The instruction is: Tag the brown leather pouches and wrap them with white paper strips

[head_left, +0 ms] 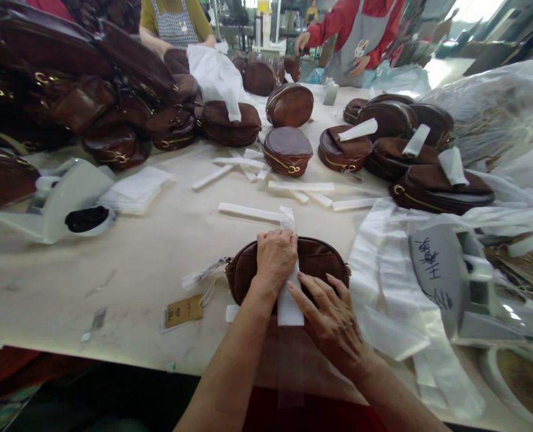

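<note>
A dark brown oval handbag (322,255) lies in front of me near the table's front edge. Across its middle runs a white paper strip (292,309), its lower end sticking out toward me. My left hand (276,258) is closed over the strip at the bag's upper edge, fingertips partly hidden. Spread fingers of my right hand (333,309) rest on the bag's right half, beside the strip. A tan hang tag (184,310) on a white string lies left of the bag, near a plastic-wrapped piece (203,273) by the bag's left ring.
Loose white strips (300,186) lie beyond the bag. Several brown bags (288,150) stand farther back, with a big pile (126,78) at left. Tape dispensers flank me, one left (63,201) and one right (437,276). White sheets (390,288) lie at right. Two people stand across the table.
</note>
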{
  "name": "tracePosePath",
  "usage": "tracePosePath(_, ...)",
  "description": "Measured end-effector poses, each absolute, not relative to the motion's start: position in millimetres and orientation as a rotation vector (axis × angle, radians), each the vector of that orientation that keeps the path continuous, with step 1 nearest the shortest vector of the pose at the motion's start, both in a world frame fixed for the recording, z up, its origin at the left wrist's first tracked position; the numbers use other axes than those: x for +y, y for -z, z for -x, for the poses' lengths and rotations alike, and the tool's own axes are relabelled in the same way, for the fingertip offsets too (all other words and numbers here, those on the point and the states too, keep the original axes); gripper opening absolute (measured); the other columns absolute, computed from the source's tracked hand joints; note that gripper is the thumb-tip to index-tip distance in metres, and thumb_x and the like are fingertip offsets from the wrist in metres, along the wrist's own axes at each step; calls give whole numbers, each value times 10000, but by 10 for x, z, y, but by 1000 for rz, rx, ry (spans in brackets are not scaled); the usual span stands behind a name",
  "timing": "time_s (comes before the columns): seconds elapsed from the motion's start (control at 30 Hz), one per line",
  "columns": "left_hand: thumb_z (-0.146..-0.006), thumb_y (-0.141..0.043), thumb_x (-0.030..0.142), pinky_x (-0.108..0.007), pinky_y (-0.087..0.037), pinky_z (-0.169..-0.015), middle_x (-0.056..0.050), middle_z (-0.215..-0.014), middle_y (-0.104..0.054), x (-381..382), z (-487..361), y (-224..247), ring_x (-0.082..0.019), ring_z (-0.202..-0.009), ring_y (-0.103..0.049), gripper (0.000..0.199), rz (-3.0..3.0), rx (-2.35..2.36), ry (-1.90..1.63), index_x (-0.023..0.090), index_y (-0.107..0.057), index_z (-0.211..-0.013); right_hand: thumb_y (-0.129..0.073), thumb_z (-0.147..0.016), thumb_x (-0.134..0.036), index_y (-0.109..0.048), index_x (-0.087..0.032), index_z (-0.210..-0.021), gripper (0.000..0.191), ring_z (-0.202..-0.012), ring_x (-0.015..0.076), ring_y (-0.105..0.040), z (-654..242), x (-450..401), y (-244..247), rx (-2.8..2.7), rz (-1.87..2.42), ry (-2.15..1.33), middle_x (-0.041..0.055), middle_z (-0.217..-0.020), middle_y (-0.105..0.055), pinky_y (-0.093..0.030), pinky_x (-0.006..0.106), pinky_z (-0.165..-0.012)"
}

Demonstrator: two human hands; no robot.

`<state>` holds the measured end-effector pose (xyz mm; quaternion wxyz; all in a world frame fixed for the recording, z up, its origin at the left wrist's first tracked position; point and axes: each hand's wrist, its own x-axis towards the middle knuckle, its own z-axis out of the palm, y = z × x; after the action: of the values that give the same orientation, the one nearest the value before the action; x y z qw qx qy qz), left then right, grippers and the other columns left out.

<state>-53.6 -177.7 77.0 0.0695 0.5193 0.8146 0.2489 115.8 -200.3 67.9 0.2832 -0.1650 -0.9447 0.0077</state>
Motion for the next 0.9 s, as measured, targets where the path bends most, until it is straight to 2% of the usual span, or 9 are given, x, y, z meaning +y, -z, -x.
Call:
tracePosePath(0.1,-907,-471,243,-351,-371,-899,-55,-979,-657,-1759,563,-795,-204,-972,-573,167,-1539,2415,-802,180,-610,-973,-432,-866,-59,-533,-208,-1262,435,-1177,223,-499,-1143,-1914,-600,-2593,420,-12,136,-1288,-557,-337,457,-1019)
tracePosePath(0.2,-871,-523,191,-289,-405,-901,-54,-988,-633,-1845,551,-831,-176,-987,-559,115,-1559,2367,-843,177,-626,-922,-433,-848,-45,-533,-194,-1276,464,-1191,233,-479,-1186,-1913,-558,-2619,422,0,145,-1327,-525,-349,446,-1005)
tracePosePath(0.27,-884,-502,185,-264,-410,-928,-61,-1004,-620,-2005,538,-854,-160,-999,-554,140,-1646,2266,-872,172,-641,-897,-420,-864,-55,-526,-188,-1286,455,-1180,229,-484,-1199,-1924,-548,-2606,429,14,147,-1322,-531,-358,432,-992)
tracePosePath(0.33,-913,-461,224,-302,-369,-1020,-89,-1115,-603,-2226,558,-880,-169,-1095,-530,209,-1818,2083,-854,154,-633,-1011,-405,-888,-75,-523,-171,-1288,428,-1168,225,-491,-1193,-1933,-543,-2582,432,18,150,-1302,-549,-361,418,-981)
tracePosePath(0.43,-875,-543,401,-438,-256,-1117,-165,-1413,-401,-2536,669,-928,-258,-1336,-330,502,-2100,1773,-625,133,-471,-1294,-403,-910,-104,-530,-145,-1275,388,-1167,229,-494,-1176,-1944,-535,-2556,429,10,152,-1287,-563,-352,410,-981)
tracePosePath(0.5,-735,-687,502,-490,-242,-1115,-196,-1503,-219,-2652,755,-946,-319,-1393,-188,819,-2226,1634,-441,145,-345,-1388,-393,-921,-119,-532,-131,-1269,375,-1158,234,-500,-1171,-1948,-529,-2543,422,11,156,-1281,-567,-349,414,-978)
tracePosePath(0.57,-646,-775,446,-502,-260,-1106,-212,-1511,-171,-2684,806,-933,-345,-1393,-169,952,-2318,1607,-344,154,-291,-1412,-364,-928,-117,-529,-121,-1270,379,-1140,234,-510,-1171,-1950,-522,-2536,427,19,158,-1268,-576,-360,409,-963)
tracePosePath(0.7,-751,-652,181,-509,-289,-1098,-253,-1465,-263,-2628,786,-867,-356,-1367,-236,682,-2497,1701,-318,87,-358,-1360,-368,-913,-109,-520,-137,-1284,402,-1121,235,-519,-1159,-1954,-474,-2515,468,49,154,-1249,-587,-396,391,-924)
tracePosePath(0.9,-838,-432,75,-560,-362,-1044,-262,-1415,-349,-2607,705,-870,-397,-1335,-276,485,-2698,1673,-181,6,-383,-1315,-402,-861,-87,-531,-111,-1265,425,-1109,253,-536,-1148,-2007,-429,-2471,479,32,167,-1216,-607,-428,393,-897)
